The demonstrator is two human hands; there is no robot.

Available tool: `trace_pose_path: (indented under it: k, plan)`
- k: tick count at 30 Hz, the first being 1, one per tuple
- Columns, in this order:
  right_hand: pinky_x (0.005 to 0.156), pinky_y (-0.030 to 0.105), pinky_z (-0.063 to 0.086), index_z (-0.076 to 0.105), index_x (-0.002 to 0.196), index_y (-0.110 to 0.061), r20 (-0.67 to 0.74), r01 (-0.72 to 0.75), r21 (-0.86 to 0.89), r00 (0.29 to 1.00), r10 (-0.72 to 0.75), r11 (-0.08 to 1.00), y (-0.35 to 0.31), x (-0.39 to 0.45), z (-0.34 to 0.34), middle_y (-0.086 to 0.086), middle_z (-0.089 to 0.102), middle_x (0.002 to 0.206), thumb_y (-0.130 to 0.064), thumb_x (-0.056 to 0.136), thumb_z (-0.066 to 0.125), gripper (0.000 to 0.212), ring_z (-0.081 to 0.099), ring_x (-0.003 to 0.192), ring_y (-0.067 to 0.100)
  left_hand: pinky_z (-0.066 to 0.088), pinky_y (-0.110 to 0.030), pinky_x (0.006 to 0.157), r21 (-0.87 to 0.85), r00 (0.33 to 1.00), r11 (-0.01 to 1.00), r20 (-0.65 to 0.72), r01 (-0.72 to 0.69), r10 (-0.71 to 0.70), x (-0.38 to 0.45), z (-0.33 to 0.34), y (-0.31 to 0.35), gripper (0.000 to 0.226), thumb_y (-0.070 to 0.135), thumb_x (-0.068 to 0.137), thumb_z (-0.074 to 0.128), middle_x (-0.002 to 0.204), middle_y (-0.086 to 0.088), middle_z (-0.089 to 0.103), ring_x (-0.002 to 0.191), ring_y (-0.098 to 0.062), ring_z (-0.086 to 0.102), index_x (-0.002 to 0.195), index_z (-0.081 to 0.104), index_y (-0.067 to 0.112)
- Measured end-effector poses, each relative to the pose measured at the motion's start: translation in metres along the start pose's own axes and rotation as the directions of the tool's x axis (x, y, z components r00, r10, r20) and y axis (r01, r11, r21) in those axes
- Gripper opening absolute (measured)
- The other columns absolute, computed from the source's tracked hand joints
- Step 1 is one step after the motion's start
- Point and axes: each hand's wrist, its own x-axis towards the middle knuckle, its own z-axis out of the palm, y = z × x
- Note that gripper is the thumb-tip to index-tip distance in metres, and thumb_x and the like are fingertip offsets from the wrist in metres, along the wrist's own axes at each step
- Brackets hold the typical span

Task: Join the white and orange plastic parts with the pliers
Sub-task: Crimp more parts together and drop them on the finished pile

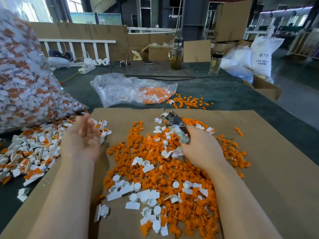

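pliers (174,120): gripped in right hand (198,145), long axis upright, head tilted up-left. left hand (82,135): palm up, fingers relaxed, holding nothing. orange parts (172,169): heaped mid-cardboard (276,169), bare margin right.

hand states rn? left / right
Left hand: open, palm up, holding nothing.
Right hand: gripping the pliers by the handles, over the orange parts.

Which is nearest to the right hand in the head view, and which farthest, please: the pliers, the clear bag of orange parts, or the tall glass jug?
1. Pliers: gripped in the right hand itself.
2. Clear bag of orange parts: beyond the cardboard sheet, ahead and slightly left.
3. Tall glass jug: far back on the table.
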Motion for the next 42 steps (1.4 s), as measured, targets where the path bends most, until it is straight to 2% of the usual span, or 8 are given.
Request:
trace_pose_path:
  k: [5,9,20,25,28,31,35,42]
  plan:
    - [0.06,0.037,0.051,0.051,0.097,-0.025,-0.027,0.068,0.092,0.997,-0.066,0.993,-0.008,-0.003,-0.002,-0.006,0.058,0.08,-0.026,0.09,0.058,0.01,0.056,0.072,0.014,0.047,-0.025,0.074,0.708,0.874,0.679,0.439,-0.194,-0.208,-0.04,0.028,-0.022,0.041,0.035,0.066,0.079,0.094,0.011,0.073,0.075,-0.007,0.061,0.106,0.073,0.03]
    - [0.052,0.027,0.037,0.049,0.088,-0.03,-0.035,0.212,0.184,0.977,-0.209,0.96,-0.019,-0.006,-0.002,-0.012,0.054,0.071,-0.027,0.088,0.061,0.012,0.052,0.064,0.006,0.05,-0.016,0.072,0.726,0.706,0.649,0.582,-0.227,-0.403,-0.06,0.039,-0.047,0.048,0.03,0.055,0.09,0.103,0.003,0.075,0.089,-0.006,0.068,0.1,0.075,0.027]
    - [0.101,0.042,0.042,0.04,0.136,-0.028,0.078,0.17,0.152,0.98,-0.184,0.974,-0.023,-0.008,-0.003,-0.004,0.053,0.123,-0.033,0.085,0.062,0.056,0.048,0.112,0.017,0.049,-0.037,0.095,0.667,0.805,0.675,0.564,-0.314,-0.183,-0.057,0.037,-0.047,0.046,0.033,0.062,0.088,0.101,-0.007,0.075,0.099,-0.02,0.068,0.099,0.072,0.01]
    - [0.06,0.029,0.051,0.049,0.119,-0.026,-0.079,0.005,0.073,0.997,0.001,0.997,-0.019,-0.007,-0.002,-0.008,0.059,0.096,-0.025,0.091,0.056,0.029,0.058,0.079,0.012,0.042,-0.044,0.102,0.823,0.826,0.182,0.557,-0.538,-0.08,-0.052,0.037,-0.042,0.058,0.073,0.067,0.062,0.122,0.008,0.062,0.119,-0.012,0.053,0.111,0.066,0.036]
    - [0.043,0.024,0.034,0.047,0.101,-0.021,-0.101,-0.263,-0.041,0.961,0.258,0.964,-0.007,-0.004,-0.003,-0.008,0.051,0.074,-0.025,0.09,0.056,0.015,0.049,0.058,0.008,0.025,-0.057,0.112,0.884,0.926,-0.304,0.378,-0.356,0.015,-0.044,0.032,-0.045,0.064,0.073,0.086,0.046,0.148,-0.012,0.037,0.14,-0.036,0.028,0.136,0.053,0.034]
    - [0.041,0.024,0.03,0.052,0.102,-0.013,-0.096,-0.436,-0.101,0.899,0.428,0.894,0.003,-0.003,-0.002,-0.001,0.054,0.073,-0.023,0.085,0.062,0.022,0.047,0.055,0.012,0.024,-0.057,0.112,0.841,0.973,-0.508,0.231,-0.186,0.027,-0.04,0.024,-0.051,0.075,0.075,0.09,0.035,0.156,-0.018,0.023,0.144,-0.041,0.02,0.145,0.042,0.025]
    - [0.046,0.027,0.035,0.053,0.12,-0.009,-0.054,-0.513,-0.167,0.858,0.512,0.842,0.007,-0.002,-0.002,0.012,0.058,0.11,-0.03,0.086,0.066,0.042,0.049,0.072,0.02,0.033,-0.053,0.109,0.853,0.978,-0.48,0.2,-0.204,-0.06,-0.038,0.023,-0.052,0.076,0.074,0.09,0.039,0.154,-0.018,0.026,0.142,-0.04,0.026,0.144,0.044,0.02]
    - [0.048,0.026,0.038,0.056,0.113,-0.02,0.019,-0.355,-0.119,0.933,0.359,0.928,-0.001,0.001,0.009,-0.004,0.052,0.082,-0.024,0.087,0.062,0.026,0.054,0.074,0.018,0.037,-0.027,0.089,0.897,0.867,-0.073,0.398,-0.437,-0.3,-0.05,0.036,-0.057,0.04,0.032,0.093,0.066,0.133,-0.001,0.054,0.109,-0.012,0.05,0.131,0.059,0.024]
